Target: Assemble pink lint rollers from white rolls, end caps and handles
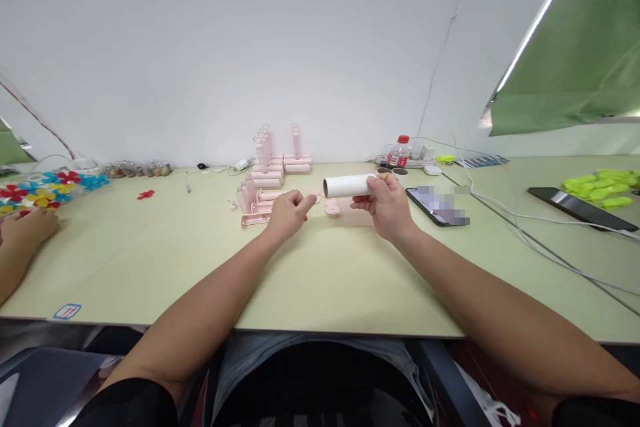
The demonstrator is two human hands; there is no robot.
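Note:
My right hand (pixel 389 208) grips a white cardboard tube (pixel 347 186) near its right end; the tube lies level above the table, its open end facing left. To the left of the tube, my left hand (pixel 291 210) has its fingers pressed together, and what they hold, if anything, is too small to name. Round pink parts (pixel 332 207) lie on the table between the hands. Beside my left hand is a pink tray-like piece (pixel 256 219) with clear-pink tubes behind it. Further back stand several pink assemblies (pixel 267 180) with upright handles.
Behind my right hand stand a red-capped bottle (pixel 399 153) and short tubes. A phone (pixel 438 206) and white cables (pixel 523 230) lie at right, with another dark phone (pixel 583 207) beyond. Another person's hand (pixel 33 227) is beside coloured flower pieces (pixel 43 195) at far left.

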